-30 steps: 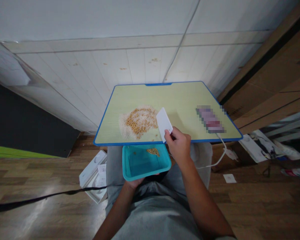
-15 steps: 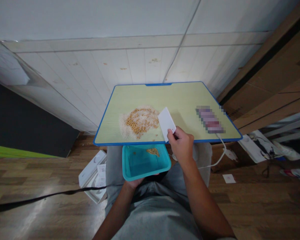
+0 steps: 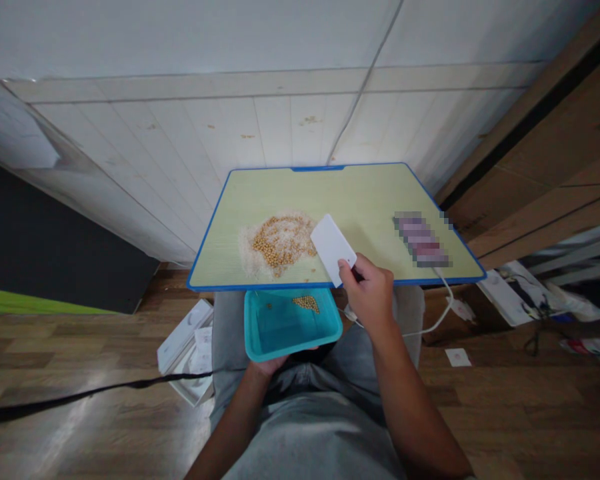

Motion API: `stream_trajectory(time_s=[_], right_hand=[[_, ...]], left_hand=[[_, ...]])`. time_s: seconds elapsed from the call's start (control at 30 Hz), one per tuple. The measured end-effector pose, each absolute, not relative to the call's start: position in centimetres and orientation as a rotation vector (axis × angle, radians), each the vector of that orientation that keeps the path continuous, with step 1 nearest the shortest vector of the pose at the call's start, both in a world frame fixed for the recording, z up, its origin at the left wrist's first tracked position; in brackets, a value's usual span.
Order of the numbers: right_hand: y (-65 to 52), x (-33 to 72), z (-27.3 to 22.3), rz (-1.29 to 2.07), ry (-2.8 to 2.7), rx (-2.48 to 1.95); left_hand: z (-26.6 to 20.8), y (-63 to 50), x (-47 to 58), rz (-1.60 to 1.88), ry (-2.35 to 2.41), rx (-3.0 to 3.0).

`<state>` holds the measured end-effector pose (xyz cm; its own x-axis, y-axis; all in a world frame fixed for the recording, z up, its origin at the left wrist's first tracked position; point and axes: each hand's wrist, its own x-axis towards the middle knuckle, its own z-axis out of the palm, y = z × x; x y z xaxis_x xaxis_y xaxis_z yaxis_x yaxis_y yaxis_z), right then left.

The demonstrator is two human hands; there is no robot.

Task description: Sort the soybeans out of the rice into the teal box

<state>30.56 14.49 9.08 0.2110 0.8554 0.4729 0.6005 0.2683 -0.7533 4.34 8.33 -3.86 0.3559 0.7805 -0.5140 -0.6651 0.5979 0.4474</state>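
Head view, right fingers pinching card, farther right than before, left fingers mostly hidden under tray

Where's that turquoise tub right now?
In the head view, the tub is below centre, by the near edge of the table, with the left hand beneath it and the right hand to its right.

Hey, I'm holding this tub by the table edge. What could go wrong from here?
The left hand seems to support the turquoise tub from below, so the tub might tip and spill the golden beans inside.

The loose pile lies near the table's front edge; a stray nudge from the white card in the right hand could scatter some onto the floor.

The dangling white cable might snag on the right forearm.
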Motion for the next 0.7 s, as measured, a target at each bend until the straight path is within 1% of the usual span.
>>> stream_trajectory(time_s=[0.1, 0.27, 0.37, 0.53, 0.7], right_hand=[[14.0, 31.1, 9.8, 0.264, -1.448, -1.431], [13.0, 32.5, 11.7, 0.105, -1.370, -1.379], [12.9, 33.4, 12.2, 0.105, -1.343, -1.353], [14.6, 34.3, 11.0, 0.236, -1.314, -1.355], [16.6, 34.4, 10.0, 0.085, -1.309, -1.396]], left_hand=[[-3.8, 8.3, 4.4, 0.942, 0.777, 0.167], [-3.7, 8.3, 4.5, 0.935, 0.788, 0.146], [-3.6, 8.4, 4.5, 0.929, 0.774, 0.141], [-3.7, 8.4, 4.3, 0.913, 0.792, 0.173], [-4.4, 8.3, 4.2, 0.898, 0.760, 0.273]])
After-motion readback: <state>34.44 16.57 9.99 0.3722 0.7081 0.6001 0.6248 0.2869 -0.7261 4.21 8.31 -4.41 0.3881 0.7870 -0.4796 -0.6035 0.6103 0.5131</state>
